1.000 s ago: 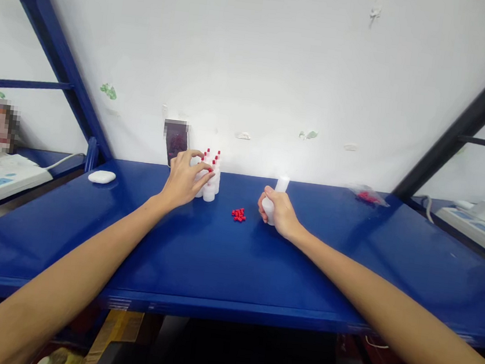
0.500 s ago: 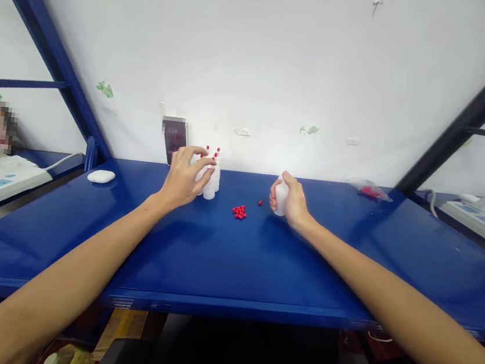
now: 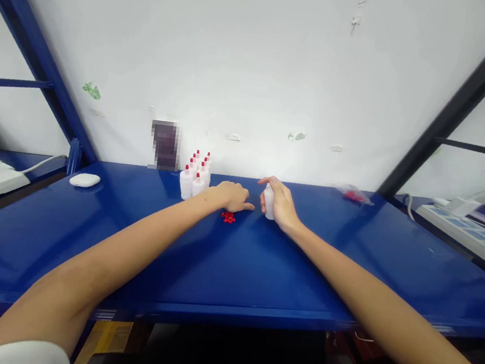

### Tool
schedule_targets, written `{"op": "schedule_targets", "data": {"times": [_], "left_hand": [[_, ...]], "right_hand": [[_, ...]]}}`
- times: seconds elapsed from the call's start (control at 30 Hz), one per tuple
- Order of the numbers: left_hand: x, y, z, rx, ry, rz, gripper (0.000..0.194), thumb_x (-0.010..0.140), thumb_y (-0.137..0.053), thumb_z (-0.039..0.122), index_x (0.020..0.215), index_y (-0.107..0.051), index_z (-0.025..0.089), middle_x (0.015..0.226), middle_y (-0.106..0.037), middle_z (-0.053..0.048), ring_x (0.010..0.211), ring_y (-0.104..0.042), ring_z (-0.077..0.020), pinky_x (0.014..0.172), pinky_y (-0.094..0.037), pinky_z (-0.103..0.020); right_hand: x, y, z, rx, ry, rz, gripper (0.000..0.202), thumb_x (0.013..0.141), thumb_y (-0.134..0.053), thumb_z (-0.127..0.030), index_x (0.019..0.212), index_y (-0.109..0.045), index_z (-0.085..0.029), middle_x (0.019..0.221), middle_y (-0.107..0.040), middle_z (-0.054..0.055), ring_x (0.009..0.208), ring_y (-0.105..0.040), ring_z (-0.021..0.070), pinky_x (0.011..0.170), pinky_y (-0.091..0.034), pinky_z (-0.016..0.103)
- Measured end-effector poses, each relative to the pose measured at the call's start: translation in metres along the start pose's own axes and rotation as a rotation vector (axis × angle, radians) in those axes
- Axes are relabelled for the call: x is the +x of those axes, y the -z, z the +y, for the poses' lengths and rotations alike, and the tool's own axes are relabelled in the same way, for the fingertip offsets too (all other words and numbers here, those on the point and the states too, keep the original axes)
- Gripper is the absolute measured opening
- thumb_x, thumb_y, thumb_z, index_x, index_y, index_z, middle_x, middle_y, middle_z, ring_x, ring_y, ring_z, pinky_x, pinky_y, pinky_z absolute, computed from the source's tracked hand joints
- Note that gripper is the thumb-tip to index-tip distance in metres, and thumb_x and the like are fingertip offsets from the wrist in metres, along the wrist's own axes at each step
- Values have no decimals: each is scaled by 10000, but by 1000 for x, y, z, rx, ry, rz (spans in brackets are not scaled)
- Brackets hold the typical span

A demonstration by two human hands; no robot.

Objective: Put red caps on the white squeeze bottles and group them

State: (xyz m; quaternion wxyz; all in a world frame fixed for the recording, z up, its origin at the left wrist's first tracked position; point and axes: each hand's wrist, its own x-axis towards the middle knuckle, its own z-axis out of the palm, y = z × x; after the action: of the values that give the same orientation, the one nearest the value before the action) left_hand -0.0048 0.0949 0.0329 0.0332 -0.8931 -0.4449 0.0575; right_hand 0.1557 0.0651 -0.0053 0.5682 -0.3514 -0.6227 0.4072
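My right hand (image 3: pixel 281 203) is wrapped round a white squeeze bottle (image 3: pixel 270 201), its index finger pointing left over the top. Palm down, my left hand (image 3: pixel 234 195) reaches low over the table, thumb stretched toward the bottle and apart from the bent fingers. Its fingertips are partly hidden, and no object shows in it. Just below that hand lies a small pile of red caps (image 3: pixel 228 218), partly covered by it. Left of it, several white bottles with red caps (image 3: pixel 198 186) stand upright in a close group, some partly behind my left forearm.
The blue table (image 3: pixel 232 268) meets a white wall. A blurred phone (image 3: pixel 165 145) leans there behind the bottles. A white oval object (image 3: pixel 85 180) lies at the left. A clear bag with red pieces (image 3: pixel 354 195) lies at the back right. Power strips (image 3: pixel 465 228) sit beyond the frame posts.
My left hand has moved right from the bottle group to beside the cap pile; the lone red cap is now out of sight. My right hand still holds its bottle, index finger now extended. The view shifted slightly.
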Motion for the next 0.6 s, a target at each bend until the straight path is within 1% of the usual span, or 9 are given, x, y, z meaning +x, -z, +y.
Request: {"op": "schedule_targets", "data": {"times": [0.1, 0.17, 0.2, 0.27, 0.37, 0.43, 0.47, 0.53, 0.6], "left_hand": [[4, -5, 1, -7, -52, 28, 379, 945, -434, 429, 993, -724, 190, 898, -733, -107, 776, -670, -231, 695, -467, -326], [-1, -8, 1, 1, -69, 88, 345, 939, -442, 385, 951, -721, 182, 872, -724, -98, 760, -661, -218, 680, -458, -315], [-6, -10, 1, 2, -88, 146, 334, 937, -449, 371, 917, -719, 175, 853, -716, -97, 750, -655, -215, 670, -453, -312], [-19, -13, 1, -15, -144, 322, 324, 940, -454, 348, 863, -711, 167, 816, -694, -89, 743, -640, -206, 663, -446, -307], [-45, -20, -1, -117, -232, 591, 306, 950, -453, 309, 860, -704, 159, 820, -673, -82, 781, -619, -194, 707, -461, -309], [-59, -24, -2, -244, -276, 712, 238, 927, -493, 260, 881, -704, 160, 867, -685, -78, 817, -616, -186, 751, -477, -316], [-64, -26, -2, -322, -288, 758, 198, 911, -522, 239, 900, -705, 163, 891, -694, -74, 824, -617, -180, 757, -482, -314], [-70, -28, 0, -493, -261, 841, 149, 886, -580, 227, 942, -707, 174, 906, -706, -62, 799, -621, -164, 716, -484, -297], [-71, -27, 4, -655, -184, 920, 135, 872, -632, 257, 953, -709, 182, 874, -708, -50, 739, -614, -148, 644, -470, -279]], "right_hand": [[1, -1, 3, -45, 8, -5, 574, 881, -411, -737, 834, -590, -193, 522, -514, -34, 384, -479, 106, 392, -362, 228], [1, -2, 5, -66, 1, -17, 606, 863, -408, -763, 752, -567, -189, 527, -502, -27, 393, -478, 105, 397, -358, 232], [1, -2, 6, -78, 5, -23, 606, 860, -413, -765, 727, -555, -191, 530, -497, -27, 398, -475, 106, 403, -357, 236], [0, -4, 6, -125, 40, -12, 574, 854, -458, -745, 694, -525, -197, 533, -481, -34, 416, -458, 104, 424, -353, 242], [-6, -9, 3, -262, 146, 35, 498, 770, -662, -659, 671, -492, -201, 559, -465, -46, 490, -422, 102, 489, -338, 245], [-12, -14, -1, -359, 215, 51, 480, 693, -769, -588, 671, -485, -201, 581, -463, -49, 539, -401, 105, 528, -327, 248], [-15, -16, -4, -398, 240, 53, 472, 676, -788, -565, 679, -487, -201, 589, -463, -50, 549, -391, 106, 540, -322, 251], [-21, -19, -8, -440, 272, 32, 432, 716, -753, -552, 709, -498, -204, 600, -465, -48, 553, -382, 110, 555, -320, 257], [-25, -20, -10, -405, 271, -35, 384, 818, -632, -562, 740, -509, -207, 609, -478, -39, 546, -399, 118, 557, -330, 261]]}}
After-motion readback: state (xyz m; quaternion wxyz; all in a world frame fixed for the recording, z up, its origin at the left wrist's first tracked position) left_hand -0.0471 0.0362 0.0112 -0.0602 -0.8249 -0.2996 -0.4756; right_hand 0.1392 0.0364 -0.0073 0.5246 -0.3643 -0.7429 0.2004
